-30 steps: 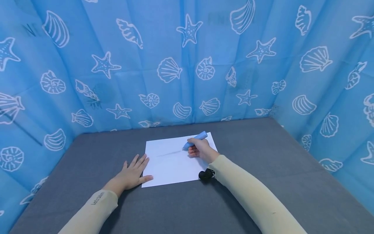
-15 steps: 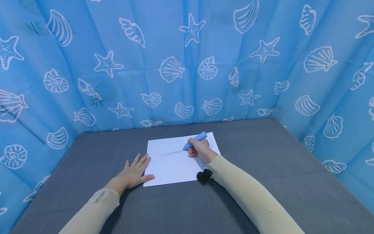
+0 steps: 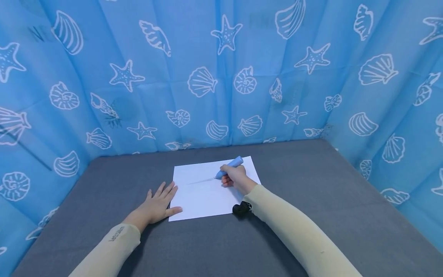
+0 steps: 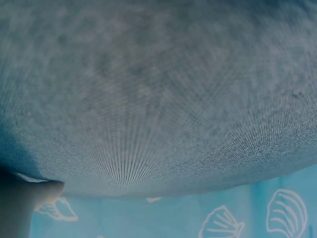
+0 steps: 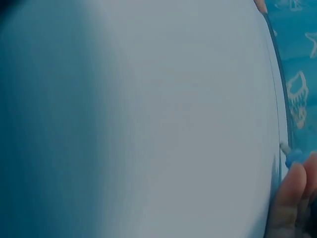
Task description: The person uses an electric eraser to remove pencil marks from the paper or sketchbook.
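Shifted slightly leftward along the faint line [image 3: 200, 181] since a second ago, with the blue pen [image 3: 236, 161] pinched slantwise in the right hand [image 3: 239, 179], over the white paper [image 3: 204, 200]. Kept at the paper's left edge, as to the left hand [image 3: 155, 206], with fingers spread and nothing grasped.

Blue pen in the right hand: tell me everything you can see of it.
The blue pen is thick and plastic-looking, tapering to a small, uncapped greyish tip. In the head view it slants, blunt end upper right, tip lower left. The right hand grips it part way along, over the white paper. Its tip is at the right end of a thin line; whether it touches the paper is unclear.
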Motion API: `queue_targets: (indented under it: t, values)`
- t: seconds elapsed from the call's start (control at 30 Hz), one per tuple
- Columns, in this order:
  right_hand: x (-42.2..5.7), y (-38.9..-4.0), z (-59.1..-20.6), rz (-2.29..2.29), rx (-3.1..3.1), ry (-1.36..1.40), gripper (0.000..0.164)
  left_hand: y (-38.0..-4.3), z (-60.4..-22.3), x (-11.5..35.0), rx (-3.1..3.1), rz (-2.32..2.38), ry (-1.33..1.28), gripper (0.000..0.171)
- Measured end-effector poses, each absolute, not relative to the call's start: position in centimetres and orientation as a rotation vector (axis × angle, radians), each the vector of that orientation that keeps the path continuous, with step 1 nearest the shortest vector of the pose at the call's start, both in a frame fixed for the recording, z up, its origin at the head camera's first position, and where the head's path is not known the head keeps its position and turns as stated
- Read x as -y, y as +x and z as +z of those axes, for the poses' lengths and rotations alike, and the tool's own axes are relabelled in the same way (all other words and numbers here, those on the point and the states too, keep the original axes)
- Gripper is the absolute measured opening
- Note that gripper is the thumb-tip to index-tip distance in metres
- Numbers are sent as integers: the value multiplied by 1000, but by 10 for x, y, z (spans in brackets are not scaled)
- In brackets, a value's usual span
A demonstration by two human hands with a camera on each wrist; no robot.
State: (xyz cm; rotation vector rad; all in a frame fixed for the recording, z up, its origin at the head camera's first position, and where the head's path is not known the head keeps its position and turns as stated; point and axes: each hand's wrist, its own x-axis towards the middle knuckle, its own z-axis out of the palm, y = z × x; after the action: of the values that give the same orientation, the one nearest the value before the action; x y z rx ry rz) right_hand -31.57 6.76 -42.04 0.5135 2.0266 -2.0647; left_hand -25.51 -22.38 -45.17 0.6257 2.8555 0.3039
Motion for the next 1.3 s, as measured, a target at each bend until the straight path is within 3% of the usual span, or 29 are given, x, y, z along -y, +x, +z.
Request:
queue_targets:
  t: [0.43, 1.3]
  values:
    - [-64, -315, -421, -2055, -2046, 510, 21, -259, -463, 227, -2873, 314, 635, 98]
    - [-65, -315, -420, -2020, -2057, 483, 22, -249, -444, 220, -2872, 318, 644, 93]
